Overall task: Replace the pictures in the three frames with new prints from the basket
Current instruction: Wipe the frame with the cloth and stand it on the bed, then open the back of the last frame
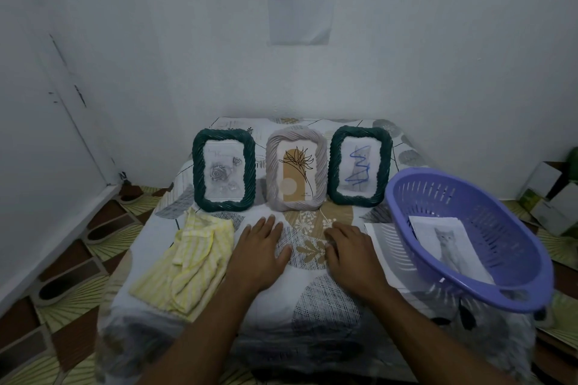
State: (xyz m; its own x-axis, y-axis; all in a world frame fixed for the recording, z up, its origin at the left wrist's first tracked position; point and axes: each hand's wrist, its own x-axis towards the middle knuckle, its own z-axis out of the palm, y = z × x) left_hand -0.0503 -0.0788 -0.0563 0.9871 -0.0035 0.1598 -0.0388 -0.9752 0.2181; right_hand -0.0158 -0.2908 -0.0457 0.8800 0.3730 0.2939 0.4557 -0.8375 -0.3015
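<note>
left hand (261, 247): flat, fingers straight on tablecloth (312, 300) | right hand (350, 248): fingers loosely curled, resting on tablecloth, holding nothing

Printed sheet (299, 0) taped on wall, lines of text too blurred to read, no other legible text

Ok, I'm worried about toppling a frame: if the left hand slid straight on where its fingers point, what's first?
Probably the foot of the pale middle frame, just beyond the left hand. Only tablecloth lies between them, though depth is unclear.
</note>
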